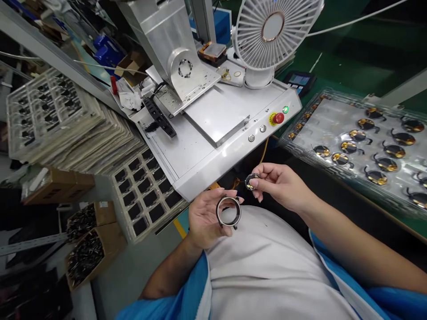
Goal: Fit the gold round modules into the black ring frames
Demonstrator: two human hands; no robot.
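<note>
My left hand [205, 220] is closed around a dark ring-shaped part [228, 212], held upright in front of my white shirt. My right hand [278, 184] pinches a small round part with a gold-coloured centre [251, 182] between thumb and fingertips, just up and right of the ring. The two parts are close but apart. Both hands hover below the front edge of a white machine [213, 160].
The machine carries a red stop button [278, 118], a green light [285, 109] and a white fan [273, 31]. A clear tray of several round gold-centred parts [367, 133] lies right. Stacked trays [63, 124], a tray of black squares [143, 191] and boxes of small dark parts [86, 249] lie left.
</note>
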